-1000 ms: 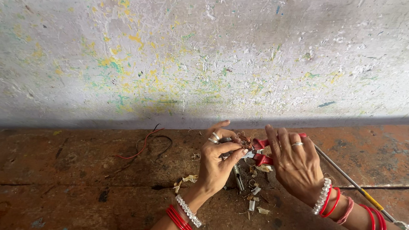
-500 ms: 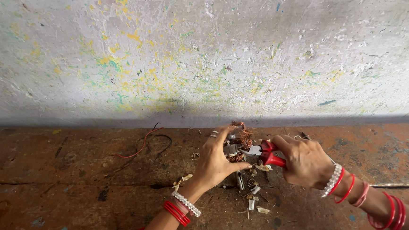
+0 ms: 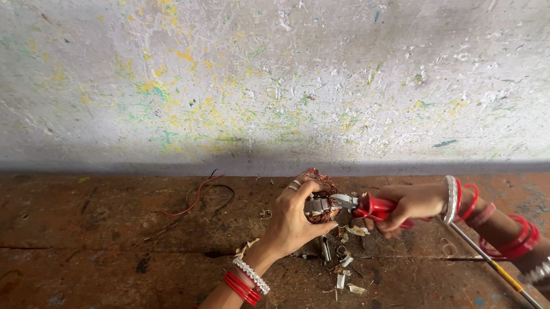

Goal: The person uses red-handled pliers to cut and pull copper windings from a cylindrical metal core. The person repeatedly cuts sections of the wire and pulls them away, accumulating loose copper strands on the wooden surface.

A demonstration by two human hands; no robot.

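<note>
The left hand (image 3: 293, 220) is clenched around a copper-wound motor coil (image 3: 319, 198), palm turned away, wrist bent up from six o'clock. The right hand (image 3: 412, 206), open and flat a second ago, now grips red-handled pliers (image 3: 364, 206) whose tip meets the coil at its three o'clock side. The coil is held just above the rusty brown table (image 3: 90, 258). Pale scraps (image 3: 344, 267) lie below; a green-handled screwdriver (image 3: 515, 284) runs toward four o'clock; loose wires (image 3: 199, 194) lie at nine o'clock.
</note>
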